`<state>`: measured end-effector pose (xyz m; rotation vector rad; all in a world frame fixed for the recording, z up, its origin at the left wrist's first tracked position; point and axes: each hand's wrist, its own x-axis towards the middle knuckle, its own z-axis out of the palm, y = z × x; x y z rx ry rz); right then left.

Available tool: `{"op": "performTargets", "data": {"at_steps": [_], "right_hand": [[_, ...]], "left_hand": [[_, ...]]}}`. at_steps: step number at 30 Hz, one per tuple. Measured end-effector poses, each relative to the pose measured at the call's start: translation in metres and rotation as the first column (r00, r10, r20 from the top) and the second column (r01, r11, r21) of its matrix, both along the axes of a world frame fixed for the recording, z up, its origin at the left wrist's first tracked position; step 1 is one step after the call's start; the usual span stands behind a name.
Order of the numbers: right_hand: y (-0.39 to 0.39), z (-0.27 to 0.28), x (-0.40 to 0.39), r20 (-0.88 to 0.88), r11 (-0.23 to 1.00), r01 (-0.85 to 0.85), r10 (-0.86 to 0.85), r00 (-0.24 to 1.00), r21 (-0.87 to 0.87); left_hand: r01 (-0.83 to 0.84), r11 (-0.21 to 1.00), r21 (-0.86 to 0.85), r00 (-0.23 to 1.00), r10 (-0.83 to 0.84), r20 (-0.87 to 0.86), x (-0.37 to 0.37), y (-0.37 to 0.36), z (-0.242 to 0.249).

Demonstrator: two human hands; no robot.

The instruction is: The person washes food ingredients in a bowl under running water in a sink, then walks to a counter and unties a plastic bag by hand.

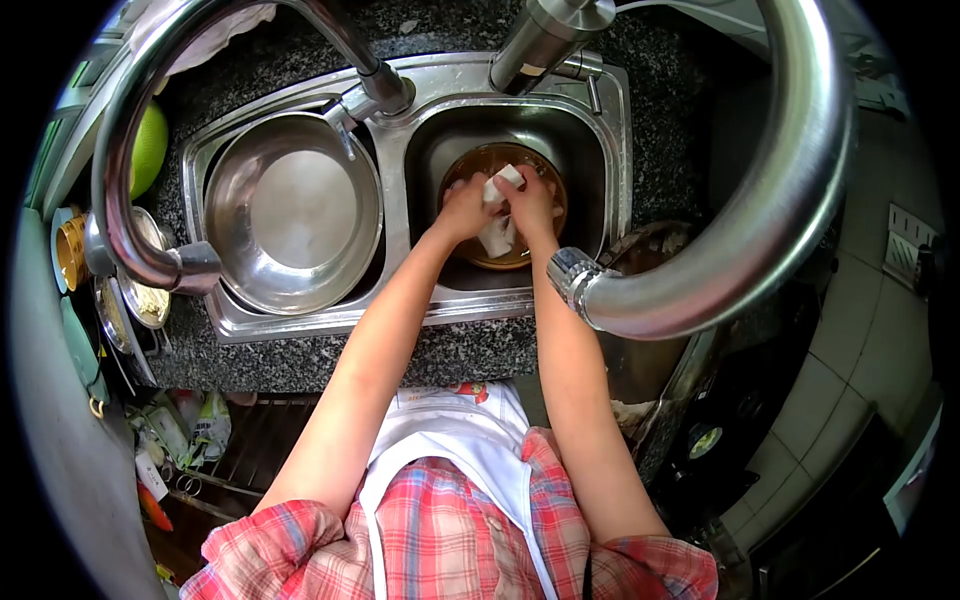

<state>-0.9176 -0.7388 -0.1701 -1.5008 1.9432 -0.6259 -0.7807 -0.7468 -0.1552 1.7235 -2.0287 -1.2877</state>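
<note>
In the right basin of the sink (420,150) sits an amber-brown bowl (512,262). Over it, my left hand (464,209) and my right hand (533,206) come together with fingers closed on a white, blocky piece (504,182). What kind of thing the piece is, I cannot make out. More white pieces (496,238) lie in the bowl just below my hands. My wrists partly cover the bowl's near side, and some fingertips are hidden.
A large metal basin (300,215) fills the left sink. A curved faucet (115,160) arches over at the left, and a thick steel spout (740,290) looms at the right near my right forearm. Dishes (148,300) stand left of the sink on the speckled counter (460,352).
</note>
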Motion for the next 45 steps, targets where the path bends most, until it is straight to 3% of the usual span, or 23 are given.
{"op": "performTargets", "data": {"at_steps": [3,7,10,11,12,15,18,20,21,23,24,26,28,29,30,34,36,37,38,40,41,42,45], "right_hand": [[-0.001,-0.009,-0.002,0.205,0.971,0.147,-0.185,0.961,0.187],[0.011,-0.030,-0.005,-0.073,0.978,0.155,-0.146,0.987,0.139],[0.020,-0.047,-0.008,-0.129,0.987,0.159,-0.158,0.979,-0.005],[0.027,-0.057,-0.012,-0.106,0.974,0.183,-0.198,0.974,-0.135],[0.025,-0.034,-0.017,-0.041,0.994,0.111,-0.111,0.993,0.003],[0.037,0.020,-0.006,0.043,0.955,0.286,-0.290,0.956,0.079],[0.057,0.002,0.006,0.086,0.898,0.430,-0.437,0.895,0.092],[0.069,-0.033,0.007,0.536,0.884,0.302,-0.459,0.708,0.357],[0.058,0.023,0.022,0.553,0.836,0.386,-0.548,0.628,0.390],[0.055,0.000,0.016,0.613,0.821,0.352,-0.570,0.548,0.450],[0.057,-0.007,0.014,0.664,0.807,0.304,-0.589,0.461,0.506],[0.059,0.024,0.016,0.551,0.787,0.394,-0.615,0.564,0.475],[0.066,0.075,0.019,0.641,0.614,0.706,-0.708,0.295,0.353],[0.072,0.068,0.018,0.546,0.595,0.756,-0.743,0.388,0.272],[0.068,0.083,0.019,0.443,0.477,0.768,-0.851,0.282,0.427],[0.073,-0.023,-0.005,0.312,0.394,0.754,-0.914,0.260,0.526],[0.076,-0.066,-0.032,0.571,0.473,0.362,-0.785,-0.241,0.803],[0.068,-0.055,-0.034,0.533,0.462,0.270,-0.770,-0.351,0.845],[0.066,-0.041,-0.036,0.535,0.470,0.258,-0.769,-0.351,0.844],[0.049,0.012,-0.030,0.469,0.525,0.333,-0.851,0.238,0.783],[0.027,0.035,-0.024,0.027,0.283,0.451,-0.869,0.494,0.847],[0.033,0.026,-0.027,0.126,0.317,0.456,-0.907,0.402,0.832],[0.057,-0.043,-0.045,0.186,0.613,0.582,-0.757,0.627,0.534]], "left_hand": [[-0.033,0.987,0.157,0.999,0.038,-0.031,-0.004,-0.006,0.007],[0.027,0.992,0.121,0.991,-0.042,0.125,-0.012,-0.005,-0.012],[-0.210,0.968,0.137,0.972,0.191,0.139,-0.021,-0.006,-0.034],[-0.169,0.984,0.060,0.981,0.162,0.108,-0.020,-0.004,-0.033],[-0.131,0.991,-0.023,0.988,0.132,0.083,-0.018,-0.004,-0.029],[-0.085,0.970,-0.227,0.996,0.090,0.014,-0.011,-0.002,0.028],[0.181,0.883,-0.433,0.973,-0.224,-0.050,-0.012,-0.006,0.009],[0.414,0.859,-0.300,0.910,-0.380,0.168,-0.016,-0.009,0.007],[0.420,0.857,-0.300,0.907,-0.387,0.165,-0.018,-0.009,0.011],[0.731,0.675,-0.099,0.605,-0.575,0.550,-0.021,-0.010,0.024],[0.737,0.670,-0.093,0.600,-0.584,0.547,-0.023,-0.007,0.018],[0.532,0.844,-0.063,0.803,-0.480,0.354,-0.023,-0.002,-0.003],[0.434,0.898,-0.069,0.888,-0.414,0.199,-0.020,-0.002,-0.007],[0.323,0.945,-0.056,0.946,-0.321,0.036,-0.019,-0.003,-0.008],[0.326,0.943,-0.060,0.945,-0.325,0.034,-0.020,-0.004,-0.009],[0.285,0.958,-0.028,0.958,-0.285,0.031,-0.021,-0.002,-0.014],[0.265,0.964,-0.010,0.963,-0.265,-0.047,-0.027,-0.002,-0.016],[0.134,0.984,0.117,0.936,-0.087,-0.341,-0.031,0.000,-0.022],[0.038,0.961,0.273,0.813,0.129,-0.568,-0.029,0.003,-0.028],[-0.057,0.837,0.544,0.697,0.424,-0.579,-0.033,0.006,-0.016],[-0.080,0.873,0.481,0.701,0.392,-0.595,-0.037,0.009,-0.025],[-0.097,0.899,0.427,0.702,0.366,-0.611,-0.040,0.015,-0.036],[-0.094,0.814,0.573,0.720,0.453,-0.525,-0.038,0.012,-0.015]]}}
